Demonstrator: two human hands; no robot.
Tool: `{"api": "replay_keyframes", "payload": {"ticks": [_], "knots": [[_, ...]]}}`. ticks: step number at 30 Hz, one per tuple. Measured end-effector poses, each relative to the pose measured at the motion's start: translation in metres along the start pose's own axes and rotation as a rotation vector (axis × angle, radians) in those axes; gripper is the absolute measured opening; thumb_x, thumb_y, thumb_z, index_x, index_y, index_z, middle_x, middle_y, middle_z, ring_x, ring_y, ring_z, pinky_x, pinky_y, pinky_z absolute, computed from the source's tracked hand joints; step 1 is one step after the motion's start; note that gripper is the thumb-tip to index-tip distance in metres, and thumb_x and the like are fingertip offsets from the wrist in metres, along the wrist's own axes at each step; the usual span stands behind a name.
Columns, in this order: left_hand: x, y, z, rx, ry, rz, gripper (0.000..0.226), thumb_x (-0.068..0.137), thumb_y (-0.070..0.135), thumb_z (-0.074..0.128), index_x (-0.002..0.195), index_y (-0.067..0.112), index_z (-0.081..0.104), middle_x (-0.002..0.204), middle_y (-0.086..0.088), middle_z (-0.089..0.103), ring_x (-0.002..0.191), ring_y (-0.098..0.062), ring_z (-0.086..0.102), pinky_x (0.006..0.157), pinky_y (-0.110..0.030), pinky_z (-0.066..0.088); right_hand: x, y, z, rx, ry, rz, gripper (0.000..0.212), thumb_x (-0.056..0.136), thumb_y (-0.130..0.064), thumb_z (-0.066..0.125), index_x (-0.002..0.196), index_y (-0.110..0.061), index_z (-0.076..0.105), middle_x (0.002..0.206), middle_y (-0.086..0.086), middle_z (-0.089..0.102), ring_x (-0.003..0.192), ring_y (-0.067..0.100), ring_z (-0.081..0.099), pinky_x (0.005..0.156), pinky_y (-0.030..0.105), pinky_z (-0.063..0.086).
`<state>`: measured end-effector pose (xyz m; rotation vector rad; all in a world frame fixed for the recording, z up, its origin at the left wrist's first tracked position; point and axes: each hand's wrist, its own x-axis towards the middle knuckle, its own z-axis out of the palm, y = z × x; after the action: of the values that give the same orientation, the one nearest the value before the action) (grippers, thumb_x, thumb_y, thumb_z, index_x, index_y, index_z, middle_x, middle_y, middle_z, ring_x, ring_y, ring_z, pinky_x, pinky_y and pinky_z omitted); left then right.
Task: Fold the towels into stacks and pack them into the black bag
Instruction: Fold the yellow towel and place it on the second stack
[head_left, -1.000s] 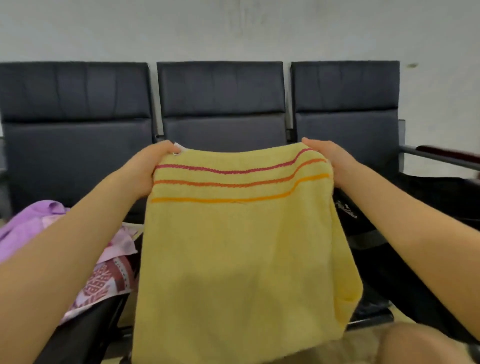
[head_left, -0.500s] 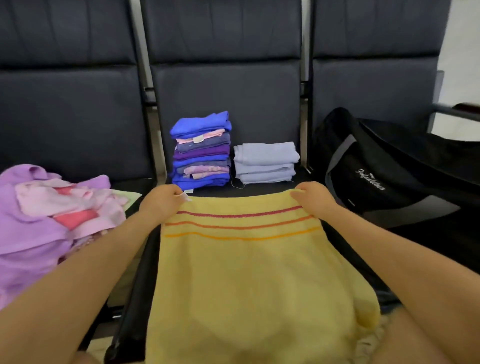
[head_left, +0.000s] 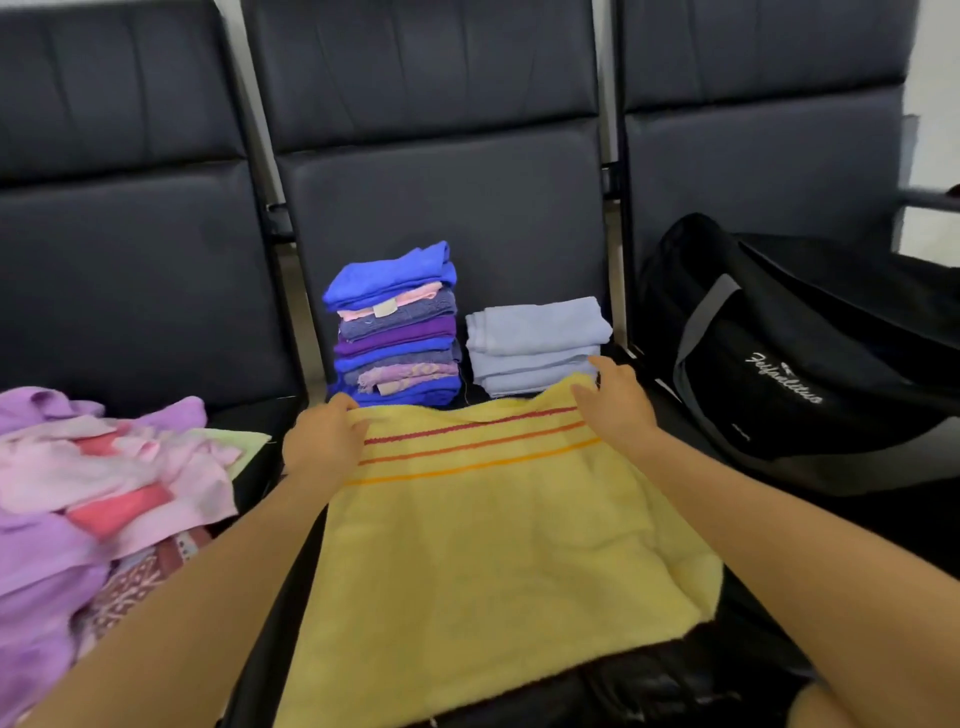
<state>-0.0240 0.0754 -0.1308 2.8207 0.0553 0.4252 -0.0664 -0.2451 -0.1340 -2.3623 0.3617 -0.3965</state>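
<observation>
Looking down through the head camera, I saw the yellow towel (head_left: 493, 561) spread flat over the middle seat (head_left: 675, 691), its three striped bands running across the far end. My left hand (head_left: 324, 447) was closed on the far left corner of that towel, fingers curled over the edge. My right hand (head_left: 615, 402) rested at the far right corner with the fingers loosened and partly spread; I could not tell whether it actually pinched the cloth or only lay on it.

Just beyond the towel's far edge stood two folded stacks against the seat back: a taller stack of blue and purple towels (head_left: 397, 327) on the left, and a shorter stack of pale grey-blue towels (head_left: 535, 345) just beside it on the right. My right fingertips were very near the lower grey-blue towel.

On the left seat lay an unfolded heap of lilac and pink towels (head_left: 88, 483). On the right seat sat the black bag (head_left: 795, 358), with white script lettering on its side, well apart from the heap.
</observation>
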Motion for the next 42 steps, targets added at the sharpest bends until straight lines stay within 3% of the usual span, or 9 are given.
{"api": "replay_keyframes", "payload": {"ticks": [8,13,17,21,27,31,37,39,42], "knots": [[-0.021,0.006,-0.011,-0.054,0.016,-0.103,0.039,0.097,0.029,0.047,0.134,0.016,0.045,0.132,-0.015,0.045,0.122,-0.033,0.04,0.095,-0.046,0.039,-0.021,0.019,-0.011,-0.144,-0.078,0.038,0.045,0.096,-0.03,0.049,0.136,-0.011,0.04,0.129,0.017,0.043,0.119,0.033,0.043,0.086,0.038,0.042],[-0.072,0.026,-0.011,-0.012,-0.073,0.132,0.039,0.096,0.032,0.046,0.134,0.021,0.045,0.133,-0.007,0.046,0.121,-0.025,0.042,0.096,-0.04,0.042,-0.04,0.027,-0.022,-0.236,-0.227,0.07,0.036,0.093,-0.028,0.049,0.127,-0.014,0.049,0.121,0.01,0.053,0.106,0.026,0.054,0.079,0.032,0.045],[-0.119,0.043,-0.012,-0.019,-0.224,0.389,0.034,0.096,0.033,0.049,0.129,0.027,0.05,0.132,0.001,0.047,0.124,-0.019,0.041,0.1,-0.036,0.04,-0.056,0.025,-0.033,-0.25,-0.285,0.09,0.011,0.088,-0.019,0.052,0.092,-0.009,0.056,0.093,0.006,0.058,0.078,0.017,0.05,0.064,0.028,0.038],[-0.15,0.053,-0.018,-0.011,-0.409,0.443,0.031,0.096,0.037,0.046,0.126,0.029,0.051,0.127,0.003,0.048,0.12,-0.017,0.043,0.101,-0.036,0.04,-0.079,0.021,-0.045,-0.28,-0.414,0.132,0.04,0.084,-0.011,0.053,0.054,-0.017,0.028,0.058,-0.002,0.033,0.054,0.012,0.032,0.047,0.023,0.022],[-0.186,0.054,-0.013,0.108,-0.51,0.49,0.043,0.1,0.042,0.03,0.133,0.022,0.048,0.13,-0.004,0.047,0.116,-0.023,0.044,0.098,-0.038,0.04,-0.105,0.018,-0.057,-0.404,-0.574,0.184,0.023,0.083,-0.026,0.065,0.07,-0.016,0.05,0.072,-0.001,0.052,0.067,0.013,0.052,0.052,0.02,0.038],[-0.193,0.055,-0.014,0.117,-0.49,0.487,0.043,0.102,0.039,0.028,0.135,0.02,0.047,0.131,-0.005,0.046,0.118,-0.023,0.042,0.099,-0.039,0.039,-0.121,0.015,-0.065,-0.267,-0.692,0.207,0.03,0.087,-0.017,0.061,0.062,-0.015,0.044,0.063,-0.002,0.046,0.057,0.011,0.044,0.047,0.016,0.036],[-0.196,0.059,-0.016,0.134,-0.48,0.482,0.041,0.102,0.035,0.026,0.132,0.019,0.048,0.129,-0.006,0.047,0.116,-0.023,0.043,0.098,-0.038,0.04,-0.122,0.027,-0.073,0.322,-0.569,0.349,0.018,0.097,-0.02,0.052,0.093,-0.005,0.061,0.082,0.012,0.065,0.073,0.022,0.062,0.065,0.028,0.049],[-0.195,0.059,-0.015,0.129,-0.475,0.481,0.04,0.102,0.035,0.026,0.131,0.02,0.049,0.128,-0.005,0.048,0.115,-0.023,0.044,0.097,-0.038,0.04,-0.124,0.032,-0.077,0.419,-0.628,0.367,0.015,0.094,-0.02,0.058,0.082,-0.011,0.056,0.064,0.005,0.052,0.058,0.017,0.053,0.054,0.024,0.04],[-0.195,0.057,-0.015,0.112,-0.474,0.487,0.039,0.102,0.036,0.026,0.13,0.02,0.049,0.126,-0.004,0.048,0.113,-0.022,0.045,0.097,-0.037,0.041,-0.13,0.036,-0.087,0.143,-0.69,0.255,0.038,0.087,-0.028,0.068,0.058,-0.017,0.046,0.05,-0.001,0.038,0.045,0.012,0.034,0.048,0.023,0.026]]}}
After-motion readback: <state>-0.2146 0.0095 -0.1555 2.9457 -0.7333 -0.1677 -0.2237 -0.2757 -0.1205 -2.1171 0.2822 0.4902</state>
